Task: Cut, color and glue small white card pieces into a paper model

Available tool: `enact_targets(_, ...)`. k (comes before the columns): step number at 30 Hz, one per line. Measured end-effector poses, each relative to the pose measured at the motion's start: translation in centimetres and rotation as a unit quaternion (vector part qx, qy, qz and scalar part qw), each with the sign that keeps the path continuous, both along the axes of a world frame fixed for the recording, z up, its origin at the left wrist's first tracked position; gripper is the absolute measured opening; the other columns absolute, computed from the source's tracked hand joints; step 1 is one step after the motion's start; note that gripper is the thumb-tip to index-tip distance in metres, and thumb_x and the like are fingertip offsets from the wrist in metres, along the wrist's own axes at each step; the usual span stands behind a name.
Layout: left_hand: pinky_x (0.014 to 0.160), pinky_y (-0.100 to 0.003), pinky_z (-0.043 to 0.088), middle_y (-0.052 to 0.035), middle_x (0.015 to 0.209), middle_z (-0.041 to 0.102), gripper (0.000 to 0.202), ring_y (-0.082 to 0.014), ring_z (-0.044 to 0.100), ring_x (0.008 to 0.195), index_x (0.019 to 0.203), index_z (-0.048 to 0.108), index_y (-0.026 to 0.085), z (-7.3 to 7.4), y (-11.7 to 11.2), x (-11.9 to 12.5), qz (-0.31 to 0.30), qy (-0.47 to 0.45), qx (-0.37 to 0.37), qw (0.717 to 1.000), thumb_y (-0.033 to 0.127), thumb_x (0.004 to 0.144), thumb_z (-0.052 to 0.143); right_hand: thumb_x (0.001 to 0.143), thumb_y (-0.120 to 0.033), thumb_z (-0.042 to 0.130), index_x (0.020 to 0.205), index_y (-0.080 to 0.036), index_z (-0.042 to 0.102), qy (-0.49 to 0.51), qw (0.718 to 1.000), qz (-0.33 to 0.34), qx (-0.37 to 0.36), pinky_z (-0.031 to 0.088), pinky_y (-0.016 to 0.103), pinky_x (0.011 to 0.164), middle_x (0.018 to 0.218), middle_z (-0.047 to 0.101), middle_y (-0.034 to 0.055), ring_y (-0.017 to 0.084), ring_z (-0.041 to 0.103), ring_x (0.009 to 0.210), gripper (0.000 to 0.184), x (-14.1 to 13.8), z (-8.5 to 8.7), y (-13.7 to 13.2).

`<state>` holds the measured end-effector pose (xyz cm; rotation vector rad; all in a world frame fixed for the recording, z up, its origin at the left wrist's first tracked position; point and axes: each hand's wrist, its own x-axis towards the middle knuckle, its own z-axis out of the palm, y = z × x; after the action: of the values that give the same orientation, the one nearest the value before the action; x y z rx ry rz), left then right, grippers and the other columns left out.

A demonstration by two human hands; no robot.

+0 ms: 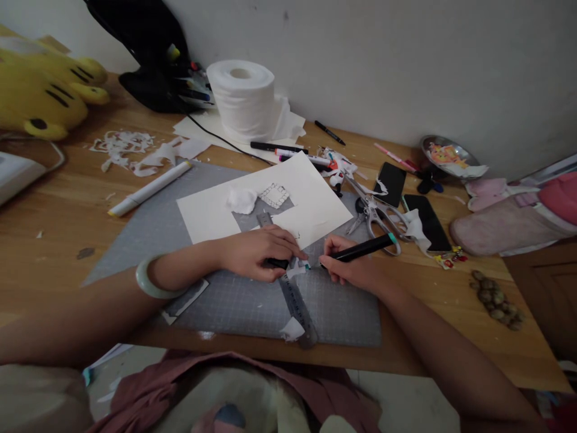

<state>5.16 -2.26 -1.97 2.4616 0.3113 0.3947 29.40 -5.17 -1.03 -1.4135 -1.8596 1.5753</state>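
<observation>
My right hand [354, 269] is closed round a black marker [366, 247] with a teal end; its tip touches a small white paper scrap [296, 270] on the grey cutting mat [189, 222]. My left hand [258, 251], a pale green bangle [151, 281] on its wrist, presses down on the scrap and on a steel ruler [295, 300], with something black under its fingers. A cream sheet [311, 201] with a square hole cut out lies just beyond both hands.
Scissors [376, 218], two phones [428, 221], pens and a glue gun lie to the right. A toilet roll [243, 96] and black bag stand at the back. A white marker [151, 188], paper scraps and a yellow plush toy [40, 90] are left.
</observation>
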Motion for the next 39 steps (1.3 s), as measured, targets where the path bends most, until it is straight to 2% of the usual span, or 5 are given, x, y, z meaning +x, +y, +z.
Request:
enact_targets(6, 0.101, -0.036, 0.038, -0.0096, 0.118, 0.066, 0.010, -0.0239, 0.055, 0.114, 0.086, 0.063, 0.019, -0.04, 0.04, -0.03, 0.000, 0.000, 0.001, 1.000, 0.016, 0.080, 0.057, 0.079, -0.037, 0.056, 0.075, -0.022, 0.042, 0.011, 0.999, -0.030, 0.007, 0.037, 0.017, 0.035, 0.051, 0.052, -0.0074, 0.008, 0.048, 0.039, 0.021, -0.10, -0.14, -0.12)
enact_targets(11, 0.100, -0.036, 0.039, -0.0097, 0.118, 0.066, 0.009, -0.0237, 0.057, 0.113, 0.086, 0.063, 0.019, 0.05, 0.03, 0.03, 0.000, -0.006, 0.004, 1.000, 0.017, 0.079, 0.058, 0.078, -0.034, 0.056, 0.072, -0.022, 0.042, 0.010, 1.000, -0.005, -0.006, 0.036, 0.016, 0.034, 0.050, 0.050, -0.0077, 0.008, 0.047, 0.040, 0.020, -0.11, 0.03, -0.05)
enact_targets(18, 0.101, -0.037, 0.039, -0.0105, 0.116, 0.067, 0.011, -0.0243, 0.057, 0.112, 0.087, 0.065, 0.019, 0.03, -0.03, 0.00, 0.005, -0.006, -0.005, 1.000, 0.016, 0.078, 0.059, 0.080, -0.035, 0.056, 0.075, -0.022, 0.043, 0.009, 1.000, -0.020, 0.014, 0.037, 0.016, 0.035, 0.052, 0.052, -0.0073, 0.008, 0.048, 0.040, 0.019, -0.03, -0.26, -0.06)
enact_targets(39, 0.100, -0.035, 0.037, -0.0078, 0.120, 0.066, 0.008, -0.0240, 0.055, 0.114, 0.087, 0.062, 0.019, -0.06, 0.04, -0.01, -0.001, 0.003, 0.002, 1.000, 0.017, 0.080, 0.058, 0.078, -0.033, 0.056, 0.074, -0.022, 0.042, 0.010, 1.000, -0.020, 0.008, 0.036, 0.015, 0.034, 0.050, 0.051, -0.0084, 0.007, 0.049, 0.039, 0.018, -0.17, 0.16, -0.03)
